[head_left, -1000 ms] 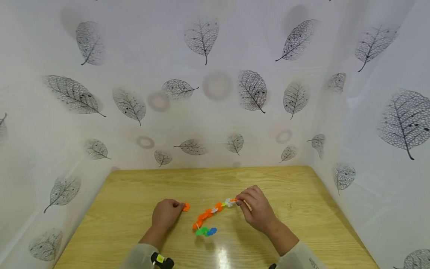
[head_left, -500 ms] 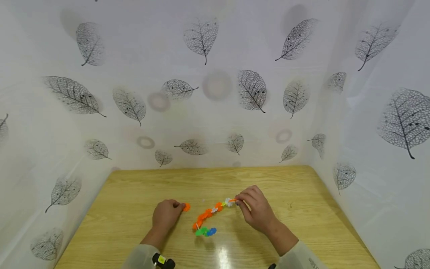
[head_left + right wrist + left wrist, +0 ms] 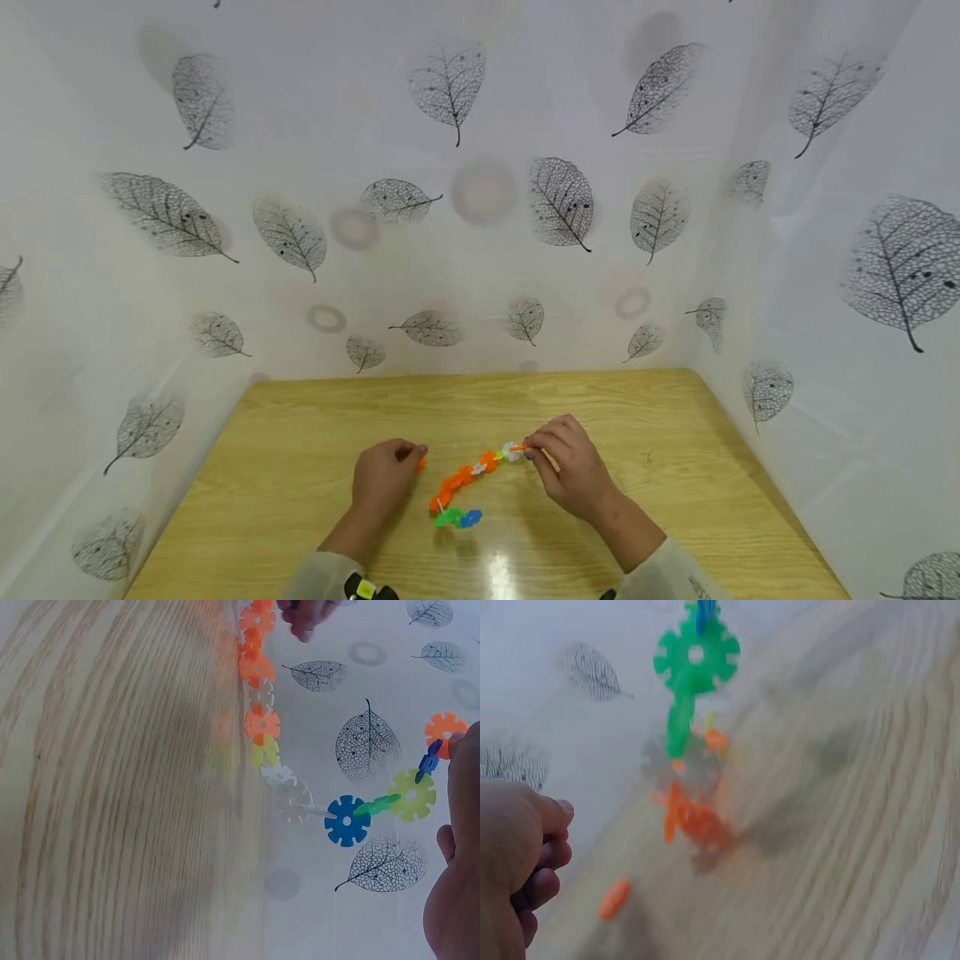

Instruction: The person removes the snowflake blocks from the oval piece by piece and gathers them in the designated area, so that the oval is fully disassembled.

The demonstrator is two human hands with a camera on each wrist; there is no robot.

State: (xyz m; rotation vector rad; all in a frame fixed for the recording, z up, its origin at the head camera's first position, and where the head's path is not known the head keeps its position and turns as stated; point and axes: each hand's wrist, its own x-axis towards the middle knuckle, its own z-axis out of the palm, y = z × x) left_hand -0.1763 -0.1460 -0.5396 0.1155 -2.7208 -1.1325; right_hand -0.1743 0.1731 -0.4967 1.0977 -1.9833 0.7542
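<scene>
In the head view my right hand (image 3: 573, 467) pinches one end of a chain of notched plastic discs (image 3: 461, 477). The chain runs down to the left, through white, yellow and orange discs, and ends in green and blue. The right wrist view shows my fingers at an orange disc (image 3: 445, 733) joined to blue, yellow and green ones. At the left my left hand (image 3: 384, 477), fingers loosely curled, hovers beside a loose orange disc (image 3: 615, 898). A gap shows between that disc and my fingertips in the left wrist view. My fingers partly cover it in the head view.
The wooden table (image 3: 315, 408) carries all this work. A white curtain (image 3: 480, 267) printed with leaves encloses its back and sides. My left sleeve bears a black wrist device (image 3: 366, 588). The left wrist view is blurred.
My left hand has shifted right and slightly away from me, letting go of the loose orange disc, which it now partly hides. My right hand and the chain stay nearly still.
</scene>
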